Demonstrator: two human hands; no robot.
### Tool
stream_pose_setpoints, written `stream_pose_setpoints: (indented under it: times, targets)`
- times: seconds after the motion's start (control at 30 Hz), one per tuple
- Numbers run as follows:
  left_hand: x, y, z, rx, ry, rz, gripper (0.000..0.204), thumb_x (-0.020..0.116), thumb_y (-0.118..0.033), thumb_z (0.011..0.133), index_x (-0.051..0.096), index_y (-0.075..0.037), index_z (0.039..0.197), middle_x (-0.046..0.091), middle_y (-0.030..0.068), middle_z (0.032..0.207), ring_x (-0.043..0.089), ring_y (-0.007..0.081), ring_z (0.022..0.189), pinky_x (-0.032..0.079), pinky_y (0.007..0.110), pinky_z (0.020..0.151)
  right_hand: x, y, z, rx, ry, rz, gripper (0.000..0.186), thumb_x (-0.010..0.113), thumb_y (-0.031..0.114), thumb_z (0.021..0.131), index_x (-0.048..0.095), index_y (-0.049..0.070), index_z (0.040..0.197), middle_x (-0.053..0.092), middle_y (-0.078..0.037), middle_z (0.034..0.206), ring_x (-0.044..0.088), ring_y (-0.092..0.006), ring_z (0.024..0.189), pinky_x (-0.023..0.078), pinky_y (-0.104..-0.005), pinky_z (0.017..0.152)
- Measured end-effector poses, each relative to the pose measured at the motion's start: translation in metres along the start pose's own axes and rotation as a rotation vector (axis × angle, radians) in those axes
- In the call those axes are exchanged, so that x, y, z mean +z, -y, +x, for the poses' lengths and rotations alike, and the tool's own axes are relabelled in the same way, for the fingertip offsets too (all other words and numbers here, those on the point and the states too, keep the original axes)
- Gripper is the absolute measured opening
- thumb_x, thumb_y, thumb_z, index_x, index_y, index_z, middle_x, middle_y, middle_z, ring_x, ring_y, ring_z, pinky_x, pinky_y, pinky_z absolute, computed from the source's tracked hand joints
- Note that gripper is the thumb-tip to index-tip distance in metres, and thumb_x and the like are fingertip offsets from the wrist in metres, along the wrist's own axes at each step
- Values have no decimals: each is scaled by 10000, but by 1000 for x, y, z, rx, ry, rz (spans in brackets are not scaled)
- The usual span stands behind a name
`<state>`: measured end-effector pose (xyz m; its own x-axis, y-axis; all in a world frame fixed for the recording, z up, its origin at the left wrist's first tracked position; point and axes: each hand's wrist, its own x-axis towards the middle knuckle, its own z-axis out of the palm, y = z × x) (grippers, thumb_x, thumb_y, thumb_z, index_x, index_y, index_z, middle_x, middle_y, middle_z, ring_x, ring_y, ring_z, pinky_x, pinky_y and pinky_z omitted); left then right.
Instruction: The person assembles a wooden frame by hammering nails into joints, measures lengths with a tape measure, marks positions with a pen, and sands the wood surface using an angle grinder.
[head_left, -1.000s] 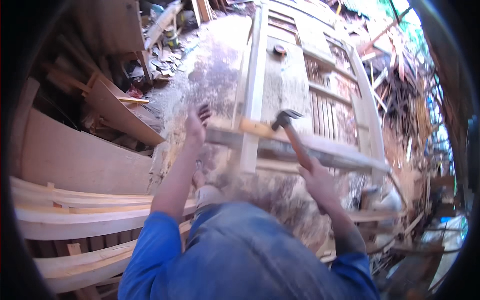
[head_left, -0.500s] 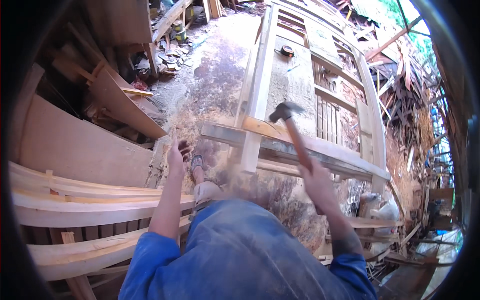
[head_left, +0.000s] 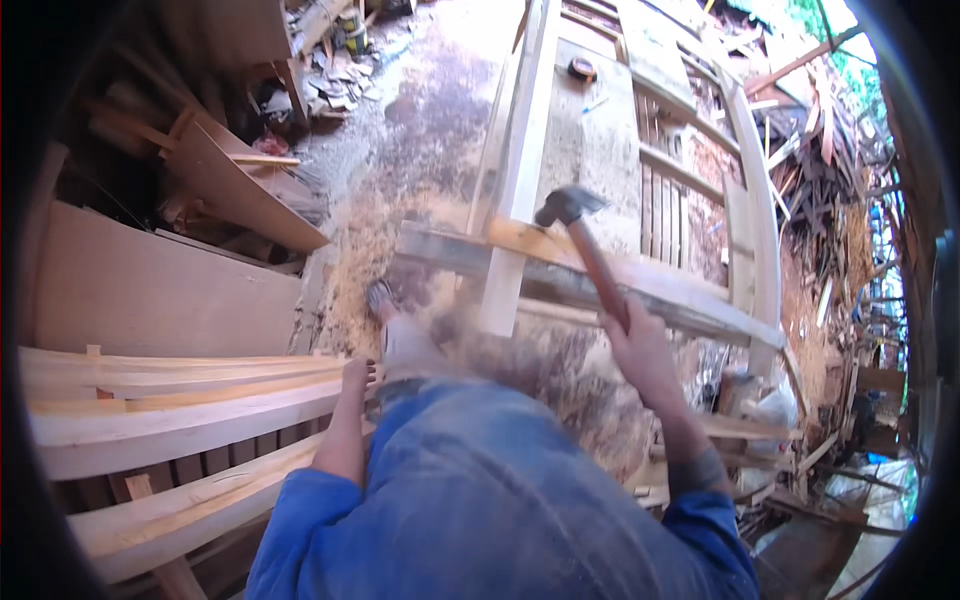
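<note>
My right hand (head_left: pixel 638 345) is wrapped round the wooden handle of a hammer (head_left: pixel 597 268). Its dark metal head is raised over the near end of a wooden frame (head_left: pixel 525 150), close to a yellowish wood block (head_left: pixel 530 240). Under that block a long grey beam (head_left: pixel 450 245) runs crosswise, and the end of a pale side rail (head_left: pixel 502 300) sticks out past it toward me. My left hand (head_left: pixel 357 376) hangs low by my left knee, near stacked pale boards. Its fingers are loosely bent and apart, with nothing visible in them.
A tape measure (head_left: pixel 581 69) lies on a panel within the frame. Curved pale boards (head_left: pixel 190 425) are stacked at the left, below a leaning plywood sheet (head_left: pixel 165 285). Scrap wood (head_left: pixel 835 165) is heaped at the far right. Sawdust covers part of the floor (head_left: pixel 440 110).
My left hand has come back toward my body, down beside the stacked boards. My left foot has shifted slightly left and farther off. The hammer stays raised in my right hand, nearly unmoved.
</note>
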<state>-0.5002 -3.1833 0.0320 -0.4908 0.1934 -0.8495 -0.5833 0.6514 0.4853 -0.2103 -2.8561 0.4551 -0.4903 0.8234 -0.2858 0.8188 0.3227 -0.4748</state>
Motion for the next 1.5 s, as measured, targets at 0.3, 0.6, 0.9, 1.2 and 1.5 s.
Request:
stream_pose_setpoints:
  times: [0.3,0.6,0.9,1.2,1.5]
  targets:
    - [-61,-75,116,166,271,909,329,462,-260,961,688,-25,1006,712,187,879,707,260,740,545,418,590,-11,47,120,462,-29,634,200,580,210,974,559,30,1057,530,-4,688,493,-87,471,427,-247,420]
    - [-186,-277,196,-91,179,373,415,466,-421,1013,648,-77,1155,703,98,949,672,222,740,512,380,668,-18,20,280,689,81,602,211,597,193,931,502,48,1051,526,-55,683,540,-169,483,480,-340,414]
    - [-227,-442,242,69,173,784,372,534,-366,986,713,-40,983,709,107,843,678,220,697,524,365,632,11,75,291,913,-74,681,232,577,87,854,477,-3,1043,511,-87,650,548,-210,439,462,-374,371]
    - [-139,-638,363,328,255,1117,464,575,-420,914,729,8,1006,730,192,900,715,282,765,555,396,781,-17,79,403,735,-437,814,194,561,112,809,496,2,955,526,-75,641,539,-185,422,450,-351,363]
    - [-8,-892,389,562,294,705,300,596,-256,980,683,28,1016,684,88,822,623,141,618,521,290,582,-181,-48,722,787,-687,243,368,588,189,859,594,2,1175,690,-215,921,704,-330,766,557,-456,659]
